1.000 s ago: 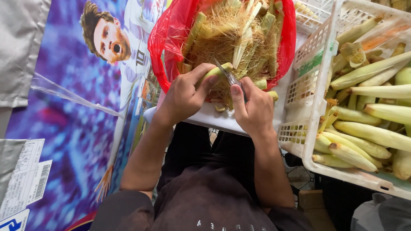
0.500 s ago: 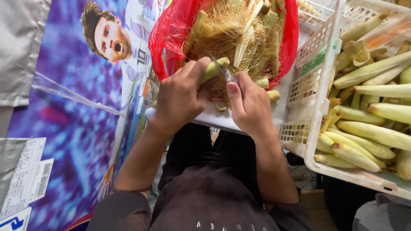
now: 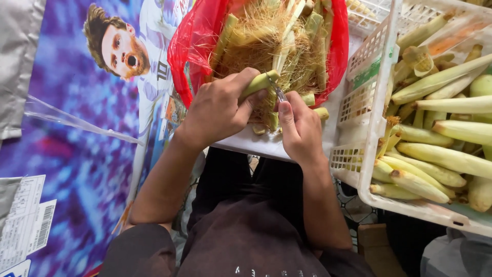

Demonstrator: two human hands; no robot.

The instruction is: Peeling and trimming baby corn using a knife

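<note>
In the head view, a pale green, husk-wrapped ear of baby corn (image 3: 260, 82) is gripped in the left hand (image 3: 218, 110), whose fingers are curled tight around it with the thumb pressed along its side. It is held above the near edge of a white plastic crate (image 3: 277, 146), just in front of a red plastic bag (image 3: 189, 46) heaped with green husks and tawny corn silk (image 3: 266, 41). A small knife with a thin metal blade (image 3: 279, 94) is pinched in the right hand (image 3: 300, 128), the fingers closed on its handle and the thumb laid up beside the blade; the blade tip is set against the ear, so that the two hands almost meet. To the right, a white perforated plastic basket (image 3: 366, 100) is filled with long yellow-green ears of unhusked baby corn (image 3: 446, 159). To the left, a purple printed sheet (image 3: 66, 154) is spread out, showing a figure in a white shirt.
</note>
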